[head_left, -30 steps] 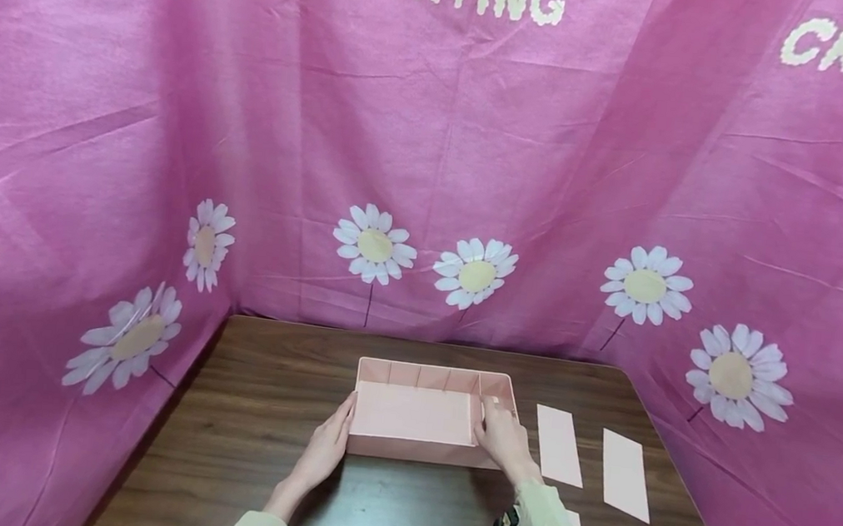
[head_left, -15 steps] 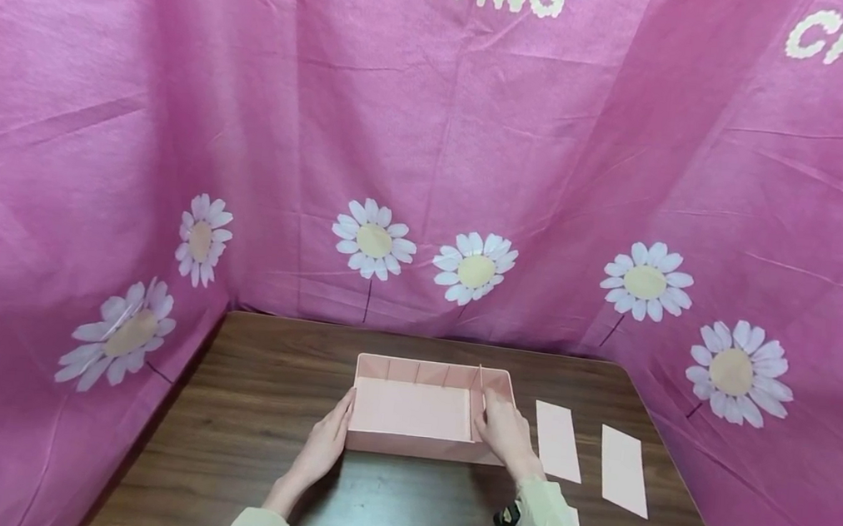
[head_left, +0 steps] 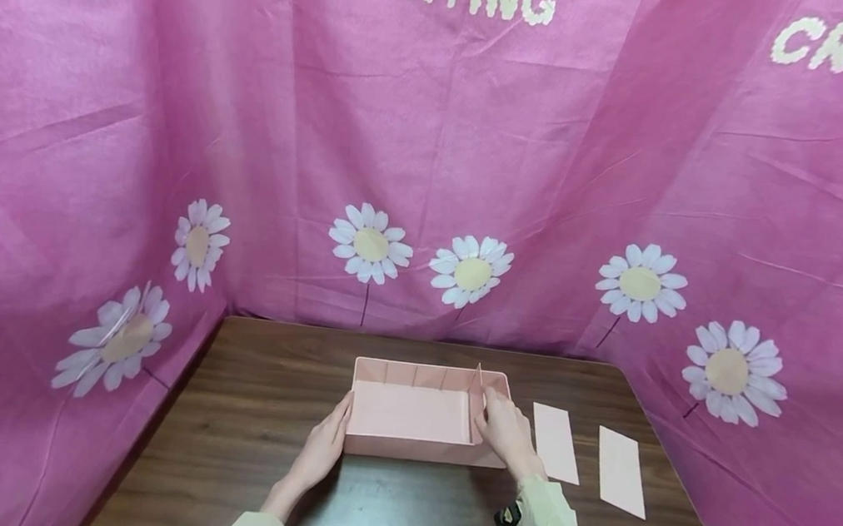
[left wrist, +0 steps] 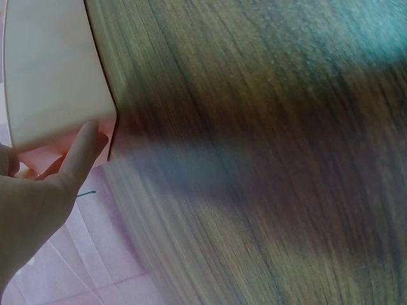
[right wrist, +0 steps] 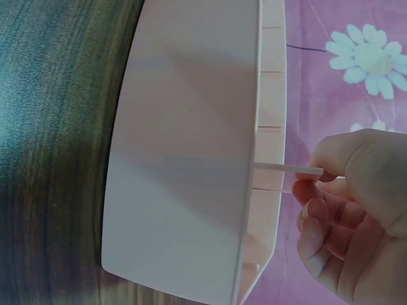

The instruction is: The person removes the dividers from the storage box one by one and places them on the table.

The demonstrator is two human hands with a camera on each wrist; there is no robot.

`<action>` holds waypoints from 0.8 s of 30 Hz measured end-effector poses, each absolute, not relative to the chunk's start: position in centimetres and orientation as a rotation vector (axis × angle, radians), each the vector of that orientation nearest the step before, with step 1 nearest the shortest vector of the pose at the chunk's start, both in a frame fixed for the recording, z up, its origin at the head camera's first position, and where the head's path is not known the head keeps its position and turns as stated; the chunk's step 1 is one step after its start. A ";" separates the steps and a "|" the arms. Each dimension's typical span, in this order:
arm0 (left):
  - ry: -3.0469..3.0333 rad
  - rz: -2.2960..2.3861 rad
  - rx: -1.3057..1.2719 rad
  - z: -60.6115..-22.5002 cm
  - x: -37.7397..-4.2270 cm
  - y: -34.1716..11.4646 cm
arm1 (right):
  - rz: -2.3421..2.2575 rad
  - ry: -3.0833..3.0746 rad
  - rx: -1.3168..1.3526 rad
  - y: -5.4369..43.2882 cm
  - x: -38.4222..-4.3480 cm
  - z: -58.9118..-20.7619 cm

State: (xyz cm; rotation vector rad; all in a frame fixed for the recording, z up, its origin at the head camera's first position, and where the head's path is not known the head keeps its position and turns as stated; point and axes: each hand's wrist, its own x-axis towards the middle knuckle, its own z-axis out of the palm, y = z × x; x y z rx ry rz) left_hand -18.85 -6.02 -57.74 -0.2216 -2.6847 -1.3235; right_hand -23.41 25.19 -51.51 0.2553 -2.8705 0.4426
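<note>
The right hand [head_left: 506,429] pinches a pink divider [right wrist: 286,168] at three o'clock within a pink box [head_left: 405,449]. The left hand [head_left: 318,448], fingers straight, touches the box's nine o'clock end.

Pink divider [head_left: 477,397] right of lower centre, now poking higher above the box [head_left: 413,449] rim, exact rise unclear

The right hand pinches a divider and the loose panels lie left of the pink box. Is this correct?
Not quite: the head view shows the loose panels right of the pink box. The right hand does pinch a divider.
</note>
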 end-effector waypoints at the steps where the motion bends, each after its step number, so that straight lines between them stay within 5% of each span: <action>1: -2.685 -1.324 -0.223 -57.8 -18.8 -6.0 | 0.443 -2.866 0.257 25.2 -23.4 -51.5; 24: -2.644 -1.317 -0.240 -57.8 -18.9 -6.0 | 0.464 -2.845 0.260 25.1 -23.3 -50.0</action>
